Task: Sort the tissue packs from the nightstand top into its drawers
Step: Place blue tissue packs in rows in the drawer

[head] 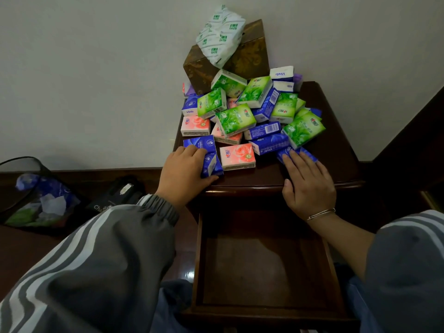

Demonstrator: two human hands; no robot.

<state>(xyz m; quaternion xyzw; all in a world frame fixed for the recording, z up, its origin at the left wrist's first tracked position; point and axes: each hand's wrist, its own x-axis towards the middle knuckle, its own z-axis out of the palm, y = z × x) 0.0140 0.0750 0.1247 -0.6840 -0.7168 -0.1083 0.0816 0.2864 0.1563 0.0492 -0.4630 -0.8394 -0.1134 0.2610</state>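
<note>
My left hand (182, 169) curls round a blue pack (212, 164) at the front-left of the top (336, 140), fingers over it and thumb at its near end. My right hand (308, 182) rests straight fingers on a second pack (310, 156). The open drawer (198, 260) lies just below, toward me, so I judge the left goes first.

A brown patterned box (249, 57) stands against the white wall (96, 80). On the floor at the left lies a black mesh bag (9, 195) with coloured wrappers inside. Just beside it is a black packet (115, 195) with white lettering.
</note>
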